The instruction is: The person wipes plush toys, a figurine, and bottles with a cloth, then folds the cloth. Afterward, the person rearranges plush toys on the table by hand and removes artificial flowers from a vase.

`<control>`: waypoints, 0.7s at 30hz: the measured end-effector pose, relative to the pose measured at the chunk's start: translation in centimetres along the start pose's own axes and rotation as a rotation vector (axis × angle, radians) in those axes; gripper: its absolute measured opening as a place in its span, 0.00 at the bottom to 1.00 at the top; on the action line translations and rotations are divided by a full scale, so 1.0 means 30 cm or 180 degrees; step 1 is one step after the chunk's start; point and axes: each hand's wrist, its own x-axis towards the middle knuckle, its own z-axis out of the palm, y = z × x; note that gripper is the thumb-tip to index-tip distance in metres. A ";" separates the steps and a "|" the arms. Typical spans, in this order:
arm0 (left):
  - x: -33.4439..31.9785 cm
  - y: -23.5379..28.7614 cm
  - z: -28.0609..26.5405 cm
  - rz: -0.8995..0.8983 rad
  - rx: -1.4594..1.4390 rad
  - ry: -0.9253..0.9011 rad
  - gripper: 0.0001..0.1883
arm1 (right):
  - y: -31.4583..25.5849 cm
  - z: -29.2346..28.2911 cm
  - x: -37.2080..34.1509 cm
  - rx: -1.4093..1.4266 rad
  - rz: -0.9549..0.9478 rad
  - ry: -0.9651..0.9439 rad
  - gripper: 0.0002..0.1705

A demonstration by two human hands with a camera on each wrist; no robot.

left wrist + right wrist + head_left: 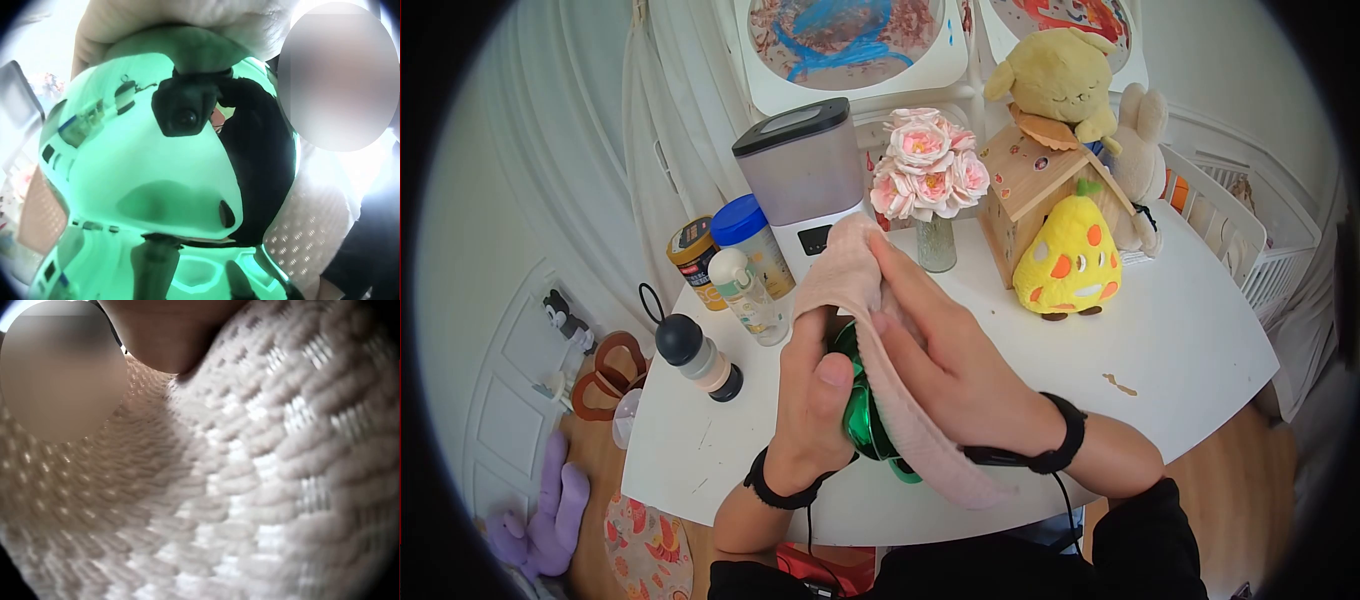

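Observation:
A shiny green object (863,415) is held above the near part of the table by the left hand (812,405), whose fingers curl round its side. In the left wrist view the glossy green surface (144,156) fills the middle, with the hand (187,25) at its top. The right hand (960,375) grips a pale pink cloth (910,420) draped over the object's top and right side. In the right wrist view the textured cloth (250,487) fills most of the picture. The cloth hides much of the object's shape.
On the white table (1040,360) stand a dark-capped bottle (700,360), a clear bottle (750,300), a blue-lidded jar (752,245), an appliance (805,170), a flower vase (937,243), a wooden house (1020,180) and a yellow plush toy (1070,262).

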 end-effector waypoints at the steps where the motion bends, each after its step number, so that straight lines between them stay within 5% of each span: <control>1: -0.001 -0.001 0.006 -0.0037 -0.0134 0.0049 0.53 | 0.002 0.003 0.010 0.0004 0.0020 0.0007 0.35; 6: -0.005 0.001 0.003 -0.0280 -0.0206 0.0088 0.55 | -0.003 0.003 -0.035 0.0092 -0.0129 0.0022 0.36; 9: -0.020 -0.014 0.012 0.0084 -0.0107 0.0171 0.44 | -0.004 -0.026 -0.118 0.0120 -0.0137 -0.0215 0.36; 11: -0.054 -0.058 -0.015 -0.0389 0.0428 0.0241 0.46 | -0.020 -0.024 -0.170 -0.0035 -0.0167 -0.0152 0.37; 12: -0.050 -0.120 -0.036 0.0647 0.0548 0.0009 0.41 | -0.027 -0.019 -0.198 -0.0196 -0.0217 -0.0076 0.39; 15: 0.024 -0.053 0.039 0.0395 -0.0176 0.0330 0.36 | -0.034 0.012 -0.292 -0.0624 -0.0508 -0.0073 0.42; 21: 0.033 0.005 0.060 0.0210 -0.0145 0.0373 0.35 | -0.107 0.061 -0.207 -0.0742 -0.0869 -0.0125 0.53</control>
